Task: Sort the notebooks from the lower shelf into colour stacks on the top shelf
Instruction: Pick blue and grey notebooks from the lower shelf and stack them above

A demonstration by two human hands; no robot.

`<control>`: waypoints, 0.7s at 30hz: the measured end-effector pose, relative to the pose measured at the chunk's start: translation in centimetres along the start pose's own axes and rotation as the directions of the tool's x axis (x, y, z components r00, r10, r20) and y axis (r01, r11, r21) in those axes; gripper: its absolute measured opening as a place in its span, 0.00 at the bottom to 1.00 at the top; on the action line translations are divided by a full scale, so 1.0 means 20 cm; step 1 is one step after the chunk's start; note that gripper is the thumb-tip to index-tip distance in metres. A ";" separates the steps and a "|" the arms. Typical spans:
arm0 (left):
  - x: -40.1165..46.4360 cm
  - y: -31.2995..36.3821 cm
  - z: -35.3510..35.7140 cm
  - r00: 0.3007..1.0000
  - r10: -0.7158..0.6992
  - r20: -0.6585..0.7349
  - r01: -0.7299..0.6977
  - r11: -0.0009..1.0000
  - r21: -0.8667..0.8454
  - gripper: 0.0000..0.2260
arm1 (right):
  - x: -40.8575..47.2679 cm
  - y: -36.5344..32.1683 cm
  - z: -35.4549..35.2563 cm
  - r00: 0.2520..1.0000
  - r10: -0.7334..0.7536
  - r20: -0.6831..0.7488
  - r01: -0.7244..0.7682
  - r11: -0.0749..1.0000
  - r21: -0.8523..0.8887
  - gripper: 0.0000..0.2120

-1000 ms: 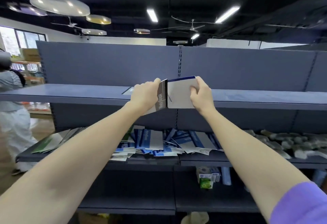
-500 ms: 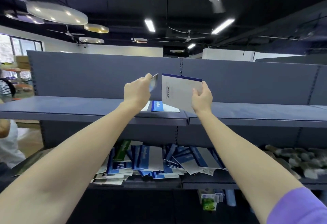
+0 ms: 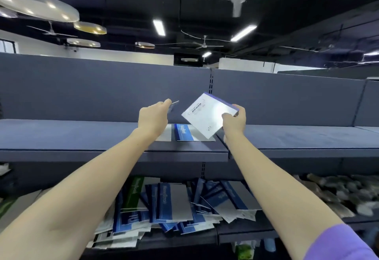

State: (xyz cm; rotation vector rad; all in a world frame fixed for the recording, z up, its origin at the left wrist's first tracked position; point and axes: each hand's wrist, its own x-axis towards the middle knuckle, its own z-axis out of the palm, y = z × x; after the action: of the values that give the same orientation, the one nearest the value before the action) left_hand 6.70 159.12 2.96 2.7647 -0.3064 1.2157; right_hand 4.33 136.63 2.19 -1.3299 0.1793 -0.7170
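**Both hands up at the top shelf, a notebook in each**

Right hand (image 3: 234,121) pinches the corner of a flat, glossy white notebook with a blue spine (image 3: 206,116), tilted over the top shelf (image 3: 82,136). Left hand (image 3: 152,119) is curled round a thin notebook seen edge-on (image 3: 173,105). A blue-striped notebook (image 3: 189,132) lies flat below, with loads of bare matte shelf either side. The messy notebook pile (image 3: 174,204) is on the lower shelf (image 3: 246,231).

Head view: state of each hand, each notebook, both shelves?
left hand: grips a thin notebook, seen edge-on
right hand: holds a blue-edged notebook, tilted, above the top shelf
blue notebook: flat on top shelf
lower shelf: loose pile of notebooks, unsorted
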 end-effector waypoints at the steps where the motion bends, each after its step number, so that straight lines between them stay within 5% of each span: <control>1: 0.01 -0.02 0.03 1.000 0.008 0.009 -0.008 1.000 -0.004 0.17 | 0.02 0.02 0.03 0.999 0.047 -0.004 -0.047 0.999 0.015 0.21; 5: 0.03 -0.10 0.15 0.995 0.086 0.049 -0.088 0.996 0.022 0.19 | 0.06 0.13 0.12 0.979 0.201 0.012 -0.197 0.969 -0.149 0.22; 8: 0.04 -0.13 0.22 0.985 0.154 0.083 -0.159 0.986 0.049 0.21 | 0.07 0.20 0.16 0.976 0.217 0.007 -0.201 0.913 -0.355 0.20; 12: 0.04 -0.16 0.26 0.966 0.223 0.128 -0.234 0.969 0.077 0.21 | 0.10 0.26 0.19 0.978 0.207 -0.018 -0.197 0.897 -0.395 0.20; 17: 0.03 -0.16 0.31 0.942 0.264 0.209 -0.280 0.959 0.051 0.21 | 0.10 0.21 0.21 0.990 -0.136 -0.041 0.105 0.896 -0.431 0.21; 21: 0.03 -0.17 0.32 0.935 0.265 0.235 -0.273 0.962 0.001 0.21 | 0.12 0.15 0.22 0.910 -0.407 0.076 0.377 0.739 -0.559 0.21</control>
State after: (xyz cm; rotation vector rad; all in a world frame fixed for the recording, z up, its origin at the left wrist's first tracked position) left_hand 12.44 161.26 -1.09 2.9732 -0.7144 0.9463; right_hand 9.41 139.05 1.22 -1.9576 0.1579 -1.1151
